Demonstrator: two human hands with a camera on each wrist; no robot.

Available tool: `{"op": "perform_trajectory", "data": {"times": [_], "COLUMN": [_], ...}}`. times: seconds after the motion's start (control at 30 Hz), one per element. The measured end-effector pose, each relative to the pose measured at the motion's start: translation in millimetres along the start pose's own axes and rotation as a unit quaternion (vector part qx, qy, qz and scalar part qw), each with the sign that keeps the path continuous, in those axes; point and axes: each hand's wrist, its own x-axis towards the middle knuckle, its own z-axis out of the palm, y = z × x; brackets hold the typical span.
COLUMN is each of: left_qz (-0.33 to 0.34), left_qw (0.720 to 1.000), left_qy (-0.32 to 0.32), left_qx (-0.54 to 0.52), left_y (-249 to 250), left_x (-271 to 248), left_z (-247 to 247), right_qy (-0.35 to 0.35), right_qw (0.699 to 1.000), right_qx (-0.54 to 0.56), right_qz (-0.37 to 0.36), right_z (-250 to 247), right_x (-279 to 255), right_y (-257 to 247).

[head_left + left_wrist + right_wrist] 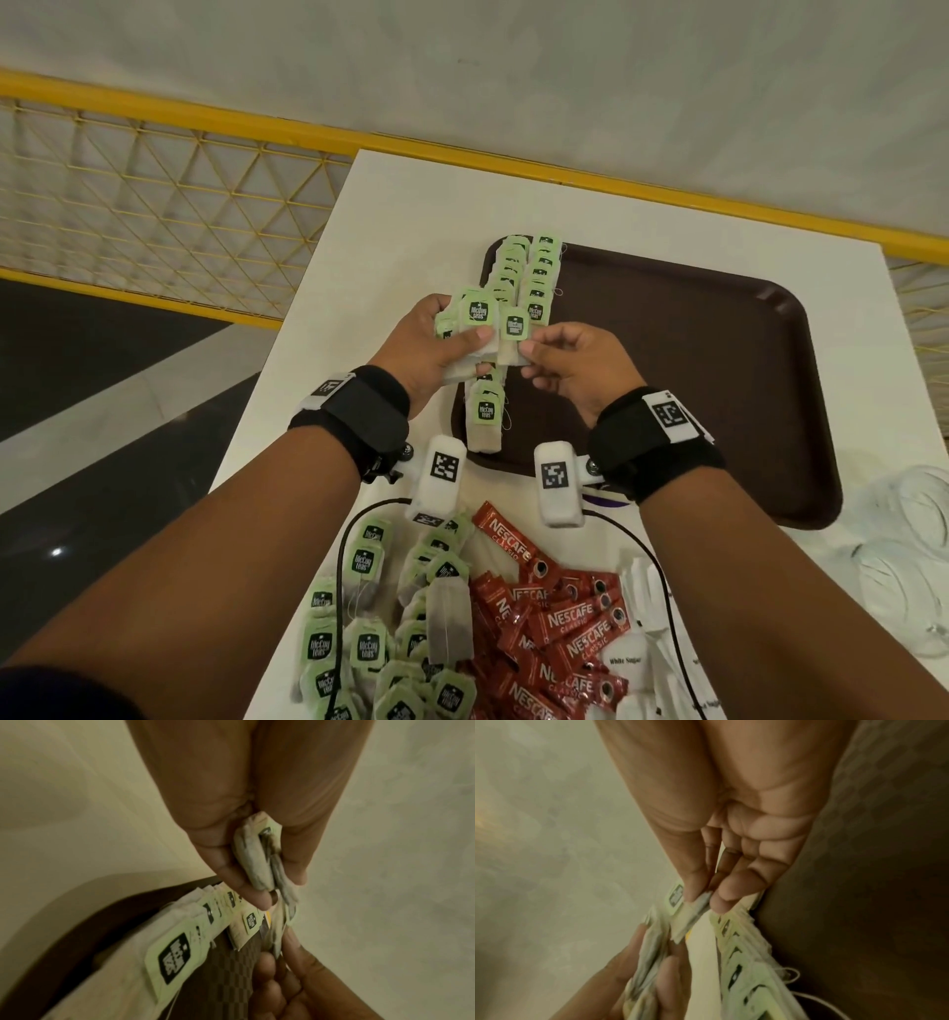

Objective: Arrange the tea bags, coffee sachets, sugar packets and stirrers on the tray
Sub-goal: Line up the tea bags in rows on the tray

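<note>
My left hand grips a small stack of green-tagged tea bags above the left edge of the brown tray. My right hand pinches one tea bag at the stack's right side, thumb and forefinger on its lower half. The left wrist view shows the held stack edge-on between thumb and fingers. In the right wrist view the pinched tea bag sits under my fingertips. Two rows of tea bags lie along the tray's left side.
Near me on the white table lie a heap of loose tea bags, red Nescafe sachets and white sugar packets. Crumpled clear plastic lies at the right. A yellow mesh railing runs behind the table.
</note>
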Motion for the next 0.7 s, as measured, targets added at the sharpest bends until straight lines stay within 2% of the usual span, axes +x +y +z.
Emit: {"op": "perform_trajectory", "data": {"times": [0.13, 0.23, 0.47, 0.6, 0.63, 0.7], "left_qz": [-0.011, -0.015, -0.01, -0.009, -0.009, -0.006], "left_qw": [0.999, 0.999, 0.999, 0.999, 0.999, 0.999], "left_qy": [0.03, 0.032, 0.032, 0.031, 0.03, 0.028], "left_qx": [-0.011, -0.007, 0.0, 0.018, 0.021, 0.022], "left_y": [0, -1, -1, -2, -3, -4], "left_x": [0, -1, -2, -3, -3, -2], "left_z": [-6, -9, -12, -11, -10, -7], "right_qy": [0.09, 0.125, 0.147, 0.184, 0.182, 0.131], "right_qw": [0.995, 0.988, 0.96, 0.938, 0.939, 0.96], "right_qx": [-0.028, -0.084, -0.236, -0.293, -0.287, -0.233], "right_qz": [0.015, 0.025, 0.02, -0.036, -0.058, -0.082], "right_z": [-9, -10, -3, -3, -2, 6], "right_x": [13, 26, 42, 36, 32, 22], "right_y": [9, 15, 13, 7, 4, -2]}}
